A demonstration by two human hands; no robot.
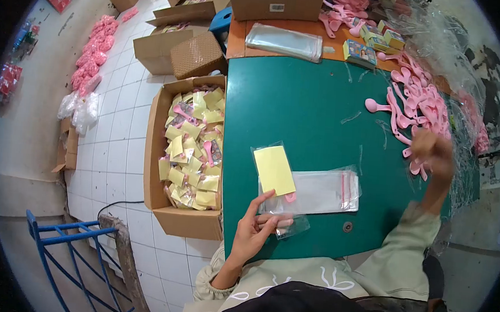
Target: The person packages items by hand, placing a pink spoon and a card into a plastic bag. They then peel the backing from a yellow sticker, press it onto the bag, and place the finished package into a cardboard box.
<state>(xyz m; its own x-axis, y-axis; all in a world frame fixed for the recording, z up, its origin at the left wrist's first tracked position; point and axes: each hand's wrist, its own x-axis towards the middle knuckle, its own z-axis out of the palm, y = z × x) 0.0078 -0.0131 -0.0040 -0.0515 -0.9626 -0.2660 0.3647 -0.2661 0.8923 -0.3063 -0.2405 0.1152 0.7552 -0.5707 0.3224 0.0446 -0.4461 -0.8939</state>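
Near the front of the green table, my left hand (257,225) pinches a clear plastic bag. A yellow card (275,170) is in the bag, with a bit of pink showing at its lower right corner. Under and beside it lies a stack of clear bags (322,192) with red-lined ends at the right. My right hand (432,151), blurred by motion, is over the lower edge of a pile of pink spoons (422,101); whether it holds anything cannot be made out.
Left of the table stands a cardboard box (183,223) of packed bags. More clear bags (283,42), small boxes (359,54) and a carton (275,7) line the back. Loose plastic film hangs at right. A blue metal frame (76,231) stands lower left.
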